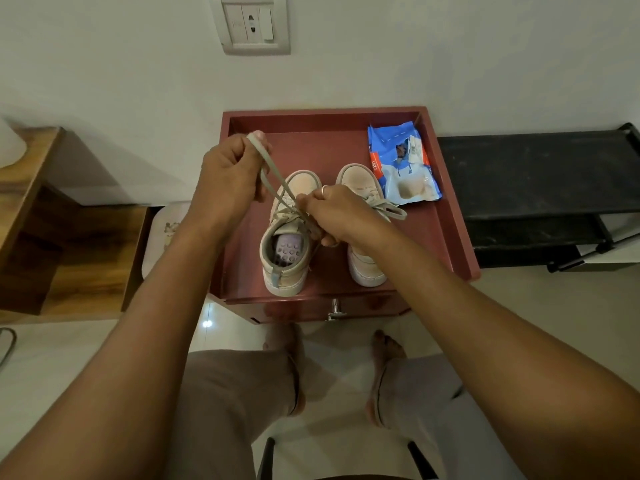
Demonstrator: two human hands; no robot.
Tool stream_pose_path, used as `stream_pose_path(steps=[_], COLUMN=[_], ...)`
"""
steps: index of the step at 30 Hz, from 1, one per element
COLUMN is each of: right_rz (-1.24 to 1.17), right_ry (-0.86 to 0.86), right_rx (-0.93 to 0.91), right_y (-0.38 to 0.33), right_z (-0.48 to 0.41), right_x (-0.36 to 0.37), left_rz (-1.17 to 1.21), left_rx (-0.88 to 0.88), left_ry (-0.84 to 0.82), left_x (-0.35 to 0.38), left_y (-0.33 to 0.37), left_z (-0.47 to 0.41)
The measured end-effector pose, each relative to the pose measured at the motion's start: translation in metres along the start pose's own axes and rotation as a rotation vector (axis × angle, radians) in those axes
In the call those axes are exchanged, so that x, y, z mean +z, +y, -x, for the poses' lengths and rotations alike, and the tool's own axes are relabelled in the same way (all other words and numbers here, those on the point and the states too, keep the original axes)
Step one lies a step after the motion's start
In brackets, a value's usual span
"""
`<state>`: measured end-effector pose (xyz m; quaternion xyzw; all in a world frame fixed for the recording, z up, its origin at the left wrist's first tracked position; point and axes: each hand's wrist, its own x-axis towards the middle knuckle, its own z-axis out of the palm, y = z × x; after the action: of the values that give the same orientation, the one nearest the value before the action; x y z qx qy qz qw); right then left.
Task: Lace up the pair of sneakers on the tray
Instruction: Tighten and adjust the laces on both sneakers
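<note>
Both bare forearms reach forward over knees in light trousers (235, 403) and bare feet on a pale glossy tiled floor (339, 375); beyond them a dark red tray (446, 233) sits on top of a low red cabinet whose metal knob (335, 308) faces the person. On the tray stand two pale pink sneakers, toes toward the wall; the left sneaker (287, 251) shows a purple dotted insole, the right sneaker (363, 258) is partly covered by the right wrist, its lace ends trailing loose toward a crumpled blue and white packet (401, 168) in the tray's far right corner. Left hand (228, 181) is clenched on a loop of the grey shoelace (273, 174), drawn up and away from the left sneaker; right hand (332, 213) pinches the same lace just above the eyelets. Behind, a white wall carries a switch and socket plate (252, 24); a wooden unit (52, 230) stands left, a black shelf (536, 178) right.
</note>
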<state>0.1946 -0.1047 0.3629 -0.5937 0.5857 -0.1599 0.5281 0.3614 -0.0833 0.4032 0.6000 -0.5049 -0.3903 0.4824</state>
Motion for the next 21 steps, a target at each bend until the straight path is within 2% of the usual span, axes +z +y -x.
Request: stream_pose_path(steps=[2,6,8,11,14,18,20,21], right_rz=[-0.068,-0.226,-0.290,-0.335,-0.151,0.130,0.174,0.183], right_ry=[-0.058,-0.143,-0.176,-0.200,-0.164,-0.137,-0.115,-0.105], right_rx=[0.016,0.075,0.079,0.053,-0.004,-0.144,-0.171,-0.180], right_y=[-0.001,-0.002,-0.001,0.000,0.003,0.009,0.010,0.010], right_z=[-0.002,-0.004,-0.005,-0.007,-0.008,-0.006,-0.006,-0.006], right_x=[-0.001,-0.004,-0.009,-0.017,-0.019,-0.018,-0.018,-0.018], left_rz=[0.006,0.154,0.219,0.125,-0.015,0.074,0.107,0.035], left_rx=[0.015,-0.032,-0.033,-0.038,-0.086,-0.263,-0.377,-0.463], left_ry=[0.001,-0.144,-0.137,-0.046,0.094,0.398,0.453,0.444], left_x=[0.002,0.008,0.008,0.005,0.001,-0.013,-0.017,-0.018], left_y=[0.000,0.001,0.001,0.000,-0.007,-0.014,-0.018,-0.020], left_z=[0.001,0.004,0.003,0.000,-0.002,-0.011,-0.014,-0.015])
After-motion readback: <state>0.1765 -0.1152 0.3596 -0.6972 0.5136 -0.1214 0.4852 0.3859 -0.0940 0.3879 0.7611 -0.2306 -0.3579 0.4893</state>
